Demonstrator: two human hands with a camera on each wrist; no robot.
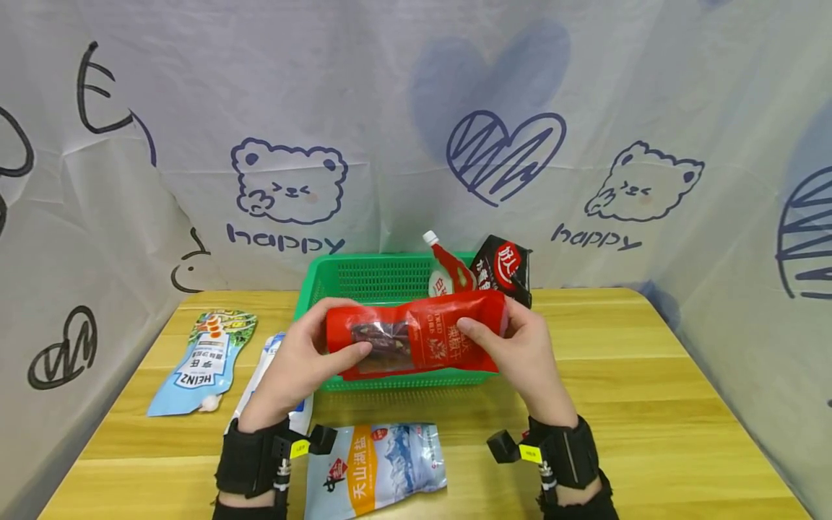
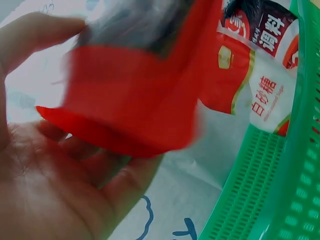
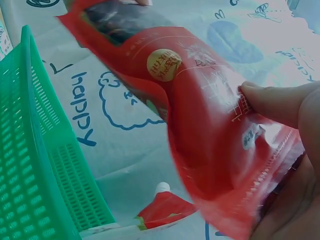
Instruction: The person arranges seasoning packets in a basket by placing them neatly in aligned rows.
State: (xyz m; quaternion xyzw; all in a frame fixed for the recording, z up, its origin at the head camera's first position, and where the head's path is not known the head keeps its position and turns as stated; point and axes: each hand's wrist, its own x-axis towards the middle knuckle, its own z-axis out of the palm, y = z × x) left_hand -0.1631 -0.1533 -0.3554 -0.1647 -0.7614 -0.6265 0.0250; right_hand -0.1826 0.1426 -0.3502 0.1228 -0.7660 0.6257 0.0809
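A red bag (image 1: 429, 332) is held up, covering part of the green basket (image 1: 370, 278) in the head view. The left hand (image 1: 305, 354) grips its 9 o'clock end, thumb in front; the right hand (image 1: 520, 350) pinches the 3 o'clock end. From the bag, a spouted pouch (image 1: 455, 269) leans in the basket at 1 o'clock, a black packet (image 1: 502, 267) at 2. On the table (image 1: 650, 383), a blue pouch (image 1: 203, 365) lies towards 9, a partly hidden white packet (image 1: 258, 372) at 8, and a salt bag (image 1: 383, 466) between 6 and 7.
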